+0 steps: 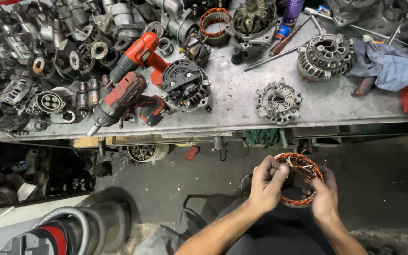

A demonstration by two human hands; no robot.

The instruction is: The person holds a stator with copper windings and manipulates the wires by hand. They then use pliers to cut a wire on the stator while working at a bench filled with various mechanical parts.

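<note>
I hold a ring of copper-coloured wire windings (303, 166) low in front of me, below the workbench edge. My left hand (266, 182) grips the ring's left side, fingers curled around wire ends at the top. My right hand (324, 194) cups its right and lower side from behind. Part of the ring is hidden by both hands.
A grey metal workbench (232, 101) carries two red cordless drills (128, 92), a black alternator (186, 87), grey alternator housings (278, 101) (326, 55), another copper winding ring (215, 20), a blue rag (390, 63) and piles of dismantled parts at left (34, 71). Dark floor lies below.
</note>
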